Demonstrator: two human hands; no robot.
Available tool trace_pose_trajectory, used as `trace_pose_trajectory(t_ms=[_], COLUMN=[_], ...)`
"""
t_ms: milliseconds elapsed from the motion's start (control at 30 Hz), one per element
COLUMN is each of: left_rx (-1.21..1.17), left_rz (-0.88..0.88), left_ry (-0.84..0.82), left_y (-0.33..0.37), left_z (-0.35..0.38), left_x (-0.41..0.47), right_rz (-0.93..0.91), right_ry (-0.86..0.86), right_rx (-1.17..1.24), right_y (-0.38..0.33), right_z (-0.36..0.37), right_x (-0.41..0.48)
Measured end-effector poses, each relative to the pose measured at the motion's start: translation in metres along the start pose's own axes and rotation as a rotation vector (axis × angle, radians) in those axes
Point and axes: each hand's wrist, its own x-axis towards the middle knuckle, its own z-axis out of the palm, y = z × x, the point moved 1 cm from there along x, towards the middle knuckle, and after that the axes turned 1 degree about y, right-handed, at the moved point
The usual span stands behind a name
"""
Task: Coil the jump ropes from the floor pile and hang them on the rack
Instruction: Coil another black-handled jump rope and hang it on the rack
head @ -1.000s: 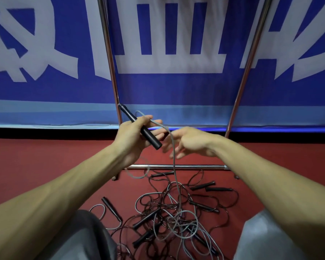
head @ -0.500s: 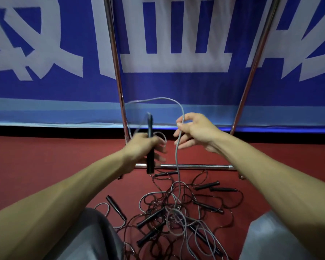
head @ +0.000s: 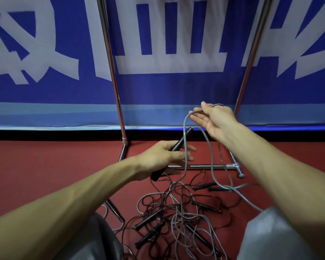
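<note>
My left hand (head: 165,154) grips the black handle (head: 178,145) of a grey jump rope, the handle slanting up to the right. The grey cord (head: 185,128) rises from the handle to my right hand (head: 212,119), which is raised palm up and pinches a loop of it between thumb and fingers. From there the cord drops to the floor on the right. A tangled pile of jump ropes (head: 176,218) with black handles lies on the red floor between my knees. The chrome rack (head: 113,72) stands just beyond, its two uprights rising out of view.
The rack's low crossbar (head: 210,166) runs across the floor under my hands. A blue and white banner (head: 169,87) hangs behind the rack. My grey-clad knees (head: 270,235) flank the pile. Red floor stretches out to the left.
My right hand has moved up and to the right, drawing the grey cord out. My left hand has dropped lower and tilted the handle from upright to slanting.
</note>
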Motion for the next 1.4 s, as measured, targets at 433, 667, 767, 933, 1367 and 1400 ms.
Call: trace_pose_trajectory(t_ms=[433,667,767,933,1367,1400], left_rx=[-0.298,-0.615,-0.76,-0.934,-0.198,-0.135], left_rz=[-0.045,0.191,0.252,0.354,-0.026,-0.021], left_ry=[-0.092,0.354,0.415,0.514,0.341,0.267], left_y=[0.008,0.024,0.028,0.029,-0.004,-0.003], left_z=[-0.016,-0.03,-0.039,-0.059,-0.043,-0.038], left_x=[-0.011,-0.005,-0.004,-0.007,-0.002,-0.002], right_rz=[0.08,0.145,0.152,0.116,-0.083,-0.08], right_ry=[0.089,-0.31,-0.585,-0.847,-0.152,-0.127], right_rx=[-0.022,-0.784,-1.11,-1.411,-0.457,-0.388], right_y=[-0.001,0.022,0.043,0.061,0.016,0.012], right_z=[-0.01,0.007,0.013,0.015,0.032,0.031], right_x=[0.002,-0.023,-0.035,-0.044,-0.029,-0.028])
